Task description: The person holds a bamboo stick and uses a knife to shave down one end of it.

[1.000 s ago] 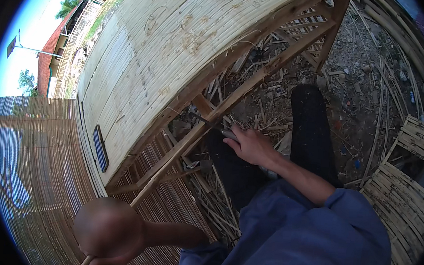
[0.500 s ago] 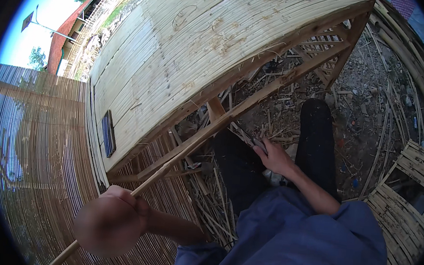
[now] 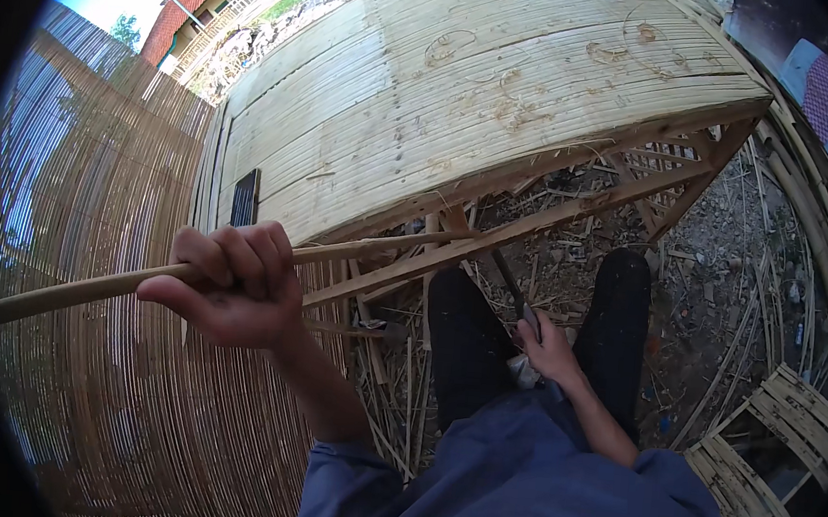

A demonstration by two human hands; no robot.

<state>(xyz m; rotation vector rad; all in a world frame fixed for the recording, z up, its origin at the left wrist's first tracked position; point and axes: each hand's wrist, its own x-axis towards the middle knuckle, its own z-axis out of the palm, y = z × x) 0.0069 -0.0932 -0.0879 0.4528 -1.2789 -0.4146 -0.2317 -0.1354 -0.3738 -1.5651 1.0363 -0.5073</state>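
At nine o'clock, the left hand (image 3: pixel 232 288) is clamping a long bamboo strip (image 3: pixel 337 252); at four o'clock, the right hand (image 3: pixel 548 347) is gripping a dark blade (image 3: pixel 514 284) near its far end. The slatted counter (image 3: pixel 466 97) is looking largely finished, its frame edge (image 3: pixel 577 164) crowding the strip, with open ground lying rightward.

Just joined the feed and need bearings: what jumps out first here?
The left hand grips a long bamboo stick slanting across the lower left. Behind it a wide slatted bamboo panel fills the upper middle. Lower right of centre, the right hand holds a thin dark tool between the legs.
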